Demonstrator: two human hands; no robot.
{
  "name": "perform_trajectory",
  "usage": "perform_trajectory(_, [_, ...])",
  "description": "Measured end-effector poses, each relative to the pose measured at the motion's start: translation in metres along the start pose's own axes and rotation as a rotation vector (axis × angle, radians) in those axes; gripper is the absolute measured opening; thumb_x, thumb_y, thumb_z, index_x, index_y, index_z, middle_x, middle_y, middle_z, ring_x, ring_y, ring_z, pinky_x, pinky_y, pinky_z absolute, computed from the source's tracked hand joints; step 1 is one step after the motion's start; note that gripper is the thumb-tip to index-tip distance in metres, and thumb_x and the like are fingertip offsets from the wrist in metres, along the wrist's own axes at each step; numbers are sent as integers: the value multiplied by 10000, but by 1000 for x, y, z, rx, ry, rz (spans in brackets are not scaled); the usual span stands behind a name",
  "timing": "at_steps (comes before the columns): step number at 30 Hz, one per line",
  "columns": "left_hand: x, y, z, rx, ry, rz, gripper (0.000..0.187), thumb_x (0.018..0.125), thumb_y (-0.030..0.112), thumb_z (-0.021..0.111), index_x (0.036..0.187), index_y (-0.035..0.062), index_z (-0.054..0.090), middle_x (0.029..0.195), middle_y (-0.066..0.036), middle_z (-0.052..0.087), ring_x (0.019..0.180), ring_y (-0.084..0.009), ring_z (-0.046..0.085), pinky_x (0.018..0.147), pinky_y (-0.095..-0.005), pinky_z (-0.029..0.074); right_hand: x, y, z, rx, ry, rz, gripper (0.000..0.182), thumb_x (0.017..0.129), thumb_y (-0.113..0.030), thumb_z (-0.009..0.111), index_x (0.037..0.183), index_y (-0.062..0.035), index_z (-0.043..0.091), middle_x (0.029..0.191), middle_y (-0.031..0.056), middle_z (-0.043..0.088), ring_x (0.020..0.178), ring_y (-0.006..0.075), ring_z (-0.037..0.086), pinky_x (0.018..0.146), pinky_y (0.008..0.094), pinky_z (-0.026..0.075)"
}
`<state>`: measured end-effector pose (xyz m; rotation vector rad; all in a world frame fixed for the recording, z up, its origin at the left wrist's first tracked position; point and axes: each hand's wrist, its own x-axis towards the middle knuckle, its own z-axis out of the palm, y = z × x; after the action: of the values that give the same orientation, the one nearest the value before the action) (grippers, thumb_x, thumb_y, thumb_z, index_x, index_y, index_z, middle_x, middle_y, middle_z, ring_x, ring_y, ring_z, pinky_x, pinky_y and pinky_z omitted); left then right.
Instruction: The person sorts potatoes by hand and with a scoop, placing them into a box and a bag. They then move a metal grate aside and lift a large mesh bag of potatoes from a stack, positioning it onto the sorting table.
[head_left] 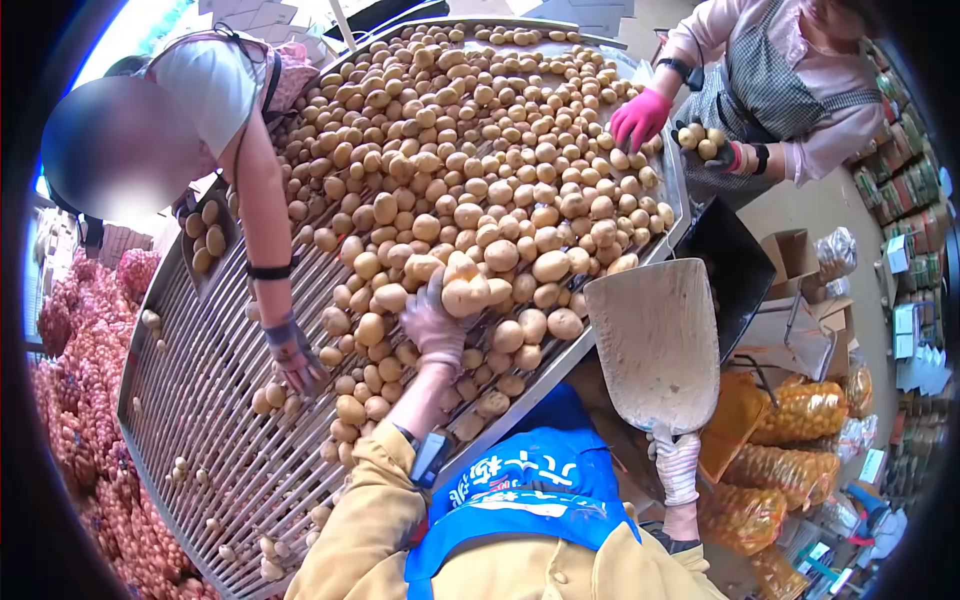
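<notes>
Many potatoes [400,170] lie heaped on a slatted metal sorting table [200,380]. My left hand [436,322], in a light glove, reaches over the near part of the heap, its fingers curled against a few potatoes [468,285] at its right side. Down at the right, my right hand [676,465], in a white knitted glove, grips the handle end of a wide, worn scoop [655,345]. The scoop's blade points away from me beside the table's right edge, and it holds nothing.
One co-worker's gloved hand [297,362] touches the slats at left. Another's pink glove [640,120] rests at the heap's right edge; their other hand holds potatoes [702,140]. A black bin [735,265], filled net bags [800,412] and red net sacks [85,370] flank the table.
</notes>
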<state>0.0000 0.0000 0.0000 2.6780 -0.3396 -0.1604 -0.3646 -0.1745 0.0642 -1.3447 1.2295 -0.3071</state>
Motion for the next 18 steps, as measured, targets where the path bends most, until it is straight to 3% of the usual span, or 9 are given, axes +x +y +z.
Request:
perform_trajectory(2, [3,0,-4,-257,212,136,780,612,441,831,1295,197,543,1054,-89,677,986,-311,644,864,-418,491,-1,-7,1,5,-42,-2,259,867,-243,717,908,-19,594,710,43,623,503,77,521,465,216,403])
perform_trajectory(3, [57,44,25,-284,150,143,749,663,445,800,1309,181,530,1085,-108,670,1007,-320,638,879,-415,485,46,-33,-8,-24,-43,-37,259,867,-243,717,908,-19,594,710,43,623,503,77,521,465,216,403])
perform_trajectory(5, [84,72,9,-62,-144,-132,712,736,435,754,1334,136,508,1156,-143,644,1088,-336,603,935,-408,464,68,-46,1,-54,-123,0,254,868,-241,715,904,-25,587,702,39,618,497,77,517,466,218,405])
perform_trajectory(7, [96,43,9,-341,-204,101,689,791,421,714,1349,90,484,1203,-169,616,1147,-343,568,968,-413,445,93,-54,13,-149,-189,-101,253,872,-245,710,895,-26,585,688,41,611,492,86,516,467,226,412])
perform_trajectory(8, [84,34,-10,-460,-283,104,616,836,317,705,1350,61,480,1197,-166,614,1135,-293,584,991,-373,434,98,-63,21,-82,-189,-103,262,877,-257,702,887,-23,585,685,43,612,490,90,517,468,232,413])
perform_trajectory(10, [48,-8,-37,-400,7,257,467,846,305,690,1224,51,586,1187,-170,616,1157,-317,559,989,-393,430,112,-77,31,-56,-206,-111,278,890,-276,677,859,-15,584,683,45,614,486,96,517,469,244,415])
perform_trajectory(14, [-75,-113,-73,-409,542,-187,387,857,189,661,1207,35,604,1202,-179,605,1178,-318,538,989,-402,434,137,-84,55,-132,-278,-149,264,902,-275,651,866,-21,585,689,43,618,481,93,519,461,240,415])
perform_trajectory(15, [-109,-181,-66,-15,566,-206,441,868,225,630,1267,45,573,1288,-193,550,1203,-340,516,1027,-415,405,138,-86,62,-148,-305,-146,264,902,-275,651,866,-21,585,689,43,618,481,93,519,461,240,415])
perform_trajectory(18, [-194,-241,-62,515,547,-769,543,915,472,541,1317,107,551,1327,-203,527,1226,-365,497,1053,-439,369,137,-90,94,-149,-367,-122,315,908,-350,650,862,-46,583,626,33,590,408,82,498,340,207,320])
